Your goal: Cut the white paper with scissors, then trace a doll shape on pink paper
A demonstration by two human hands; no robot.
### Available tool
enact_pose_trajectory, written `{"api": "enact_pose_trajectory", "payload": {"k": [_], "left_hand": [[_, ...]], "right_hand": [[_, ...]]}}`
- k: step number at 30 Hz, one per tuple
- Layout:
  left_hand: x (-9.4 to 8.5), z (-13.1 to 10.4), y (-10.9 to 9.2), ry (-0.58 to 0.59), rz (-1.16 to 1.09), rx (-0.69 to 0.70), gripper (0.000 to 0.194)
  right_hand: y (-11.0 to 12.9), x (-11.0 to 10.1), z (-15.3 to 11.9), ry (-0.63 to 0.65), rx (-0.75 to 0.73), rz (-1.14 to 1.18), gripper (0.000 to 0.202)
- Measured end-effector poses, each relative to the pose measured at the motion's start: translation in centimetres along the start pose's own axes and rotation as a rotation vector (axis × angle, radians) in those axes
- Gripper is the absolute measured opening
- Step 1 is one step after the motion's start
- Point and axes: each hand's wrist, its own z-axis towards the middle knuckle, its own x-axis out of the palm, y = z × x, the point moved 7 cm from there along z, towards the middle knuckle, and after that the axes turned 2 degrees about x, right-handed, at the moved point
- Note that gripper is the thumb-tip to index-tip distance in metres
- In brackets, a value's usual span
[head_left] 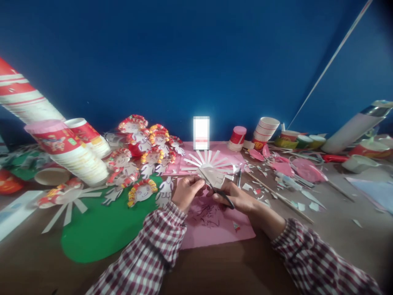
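Observation:
My left hand (188, 191) pinches the left edge of a small white paper piece (217, 177), over a pink sheet (227, 229) with dark pen marks. My right hand (236, 197) is closed around dark-handled scissors (226, 198); their blades point up and left, across the paper between the two hands. Just behind the hands lies a white paper cutout (207, 159) with strips fanning outward. Part of the scissors' handles is hidden by my right fingers.
Stacked paper cups (73, 155) lean at the left, beside decorated paper figures (143, 190) and a green sheet (101, 229). At the right are paper scraps (313, 206), a wooden stick (282, 198), pink pieces (308, 170) and more cups (265, 131). A blue wall (196, 61) stands behind.

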Motion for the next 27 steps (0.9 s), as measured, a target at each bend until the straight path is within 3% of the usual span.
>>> {"api": "enact_pose_trajectory", "payload": {"k": [9, 16, 27], "left_hand": [[0.1, 0.0, -0.2, 0.022, 0.016, 0.012, 0.015], [0.1, 0.1, 0.3, 0.022, -0.044, -0.055, 0.014], [0.0, 0.1, 0.1, -0.004, 0.002, -0.035, 0.016]], "right_hand": [[-1.1, -0.5, 0.2, -0.048, 0.059, -0.044, 0.040], [-0.7, -0.7, 0.2, -0.058, 0.052, -0.067, 0.042], [-0.6, -0.6, 0.2, -0.062, 0.046, -0.071, 0.039]]}}
